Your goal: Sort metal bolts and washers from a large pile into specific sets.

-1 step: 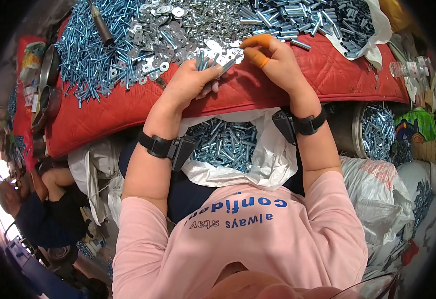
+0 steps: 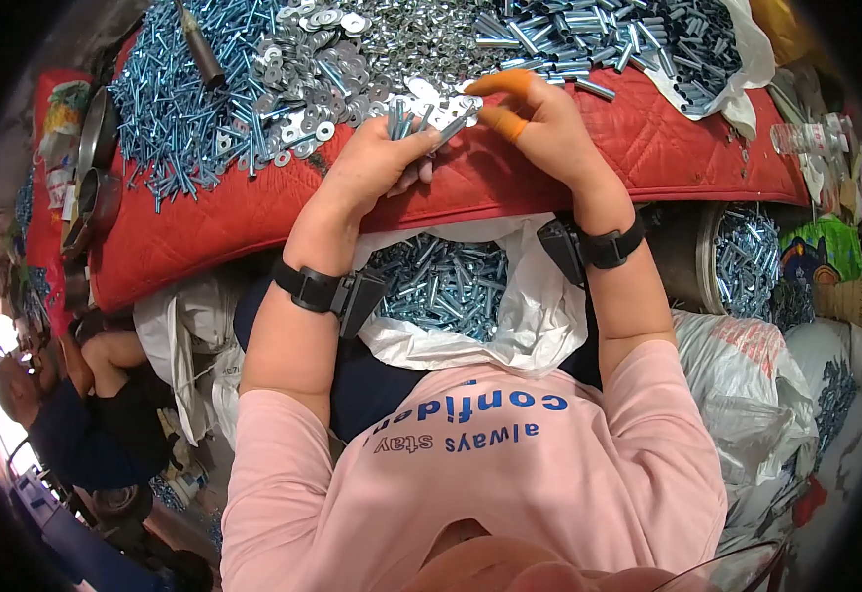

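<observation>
At the far left of the frame another person [image 2: 86, 395] in dark clothing sat low, apart from our work. In the upper left, a heap of long blue-grey screws [image 2: 179, 109] lay on the red quilted pad [image 2: 204, 222] covering the desk, with a dark metal rod [image 2: 199, 49] resting across it. Right of that heap, a spread of flat washers [image 2: 352, 49] reached the upper centre.

Left of centre, our left hand [image 2: 382, 158] was curled shut around a small bundle of bolts [image 2: 421, 123], their ends fanning out past the fingers. Just right of it, our right hand [image 2: 544, 128], with orange finger cots [image 2: 505, 104] on thumb and forefinger, was pinching at the tip of that bundle; what it nipped there we could not tell. Both wrists wore black bands.

Below the hands, a white bag of finished bolts [image 2: 451, 286] sat open in our lap. In the upper right, a pile of short bolts [image 2: 609, 35] lay on a white sack, and at the right edge stood a bucket of bolts [image 2: 747, 252].

We judged the loosely fanned bundle the main hazard: a slackened grip could let bolts slide off the pad's edge, missing the bag. A sleeve or wrist could also sweep washers into the neighbouring piles.
</observation>
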A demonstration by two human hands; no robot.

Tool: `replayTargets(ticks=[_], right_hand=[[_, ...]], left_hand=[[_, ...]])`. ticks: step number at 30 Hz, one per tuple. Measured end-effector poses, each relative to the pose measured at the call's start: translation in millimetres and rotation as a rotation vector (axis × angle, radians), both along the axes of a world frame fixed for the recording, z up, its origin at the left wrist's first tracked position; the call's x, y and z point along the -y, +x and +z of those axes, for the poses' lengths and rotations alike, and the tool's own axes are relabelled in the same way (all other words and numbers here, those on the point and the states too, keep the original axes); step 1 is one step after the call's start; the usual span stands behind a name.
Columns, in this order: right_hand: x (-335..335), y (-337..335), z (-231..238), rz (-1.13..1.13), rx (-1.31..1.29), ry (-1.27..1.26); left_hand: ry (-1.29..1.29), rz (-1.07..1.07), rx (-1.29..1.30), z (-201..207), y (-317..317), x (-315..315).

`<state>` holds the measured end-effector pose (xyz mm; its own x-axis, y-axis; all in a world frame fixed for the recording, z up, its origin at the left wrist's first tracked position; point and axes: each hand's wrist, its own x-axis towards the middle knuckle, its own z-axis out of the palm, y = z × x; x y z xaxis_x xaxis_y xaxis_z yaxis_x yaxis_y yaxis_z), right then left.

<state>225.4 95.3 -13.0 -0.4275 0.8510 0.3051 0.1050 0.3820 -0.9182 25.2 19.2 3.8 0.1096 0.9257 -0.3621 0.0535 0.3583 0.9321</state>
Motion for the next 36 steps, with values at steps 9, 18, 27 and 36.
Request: replayTargets(ticks=[9, 18, 27, 36], right_hand=[[1, 4, 3, 0.008, 0.155, -0.006], [1, 5, -2, -0.018, 0.137, -0.154], [8, 2, 1, -0.066, -0.041, -0.031], [14, -4, 4, -0.079, 0.015, 0.025]], left_hand=[[0.000, -0.008, -0.009, -3, -2, 0], [0.004, -0.002, -0.015, -4, -1, 1], [-0.011, 0.008, -0.026, -1, 2, 1], [0.008, 0.017, -0.025, 0, 3, 3]])
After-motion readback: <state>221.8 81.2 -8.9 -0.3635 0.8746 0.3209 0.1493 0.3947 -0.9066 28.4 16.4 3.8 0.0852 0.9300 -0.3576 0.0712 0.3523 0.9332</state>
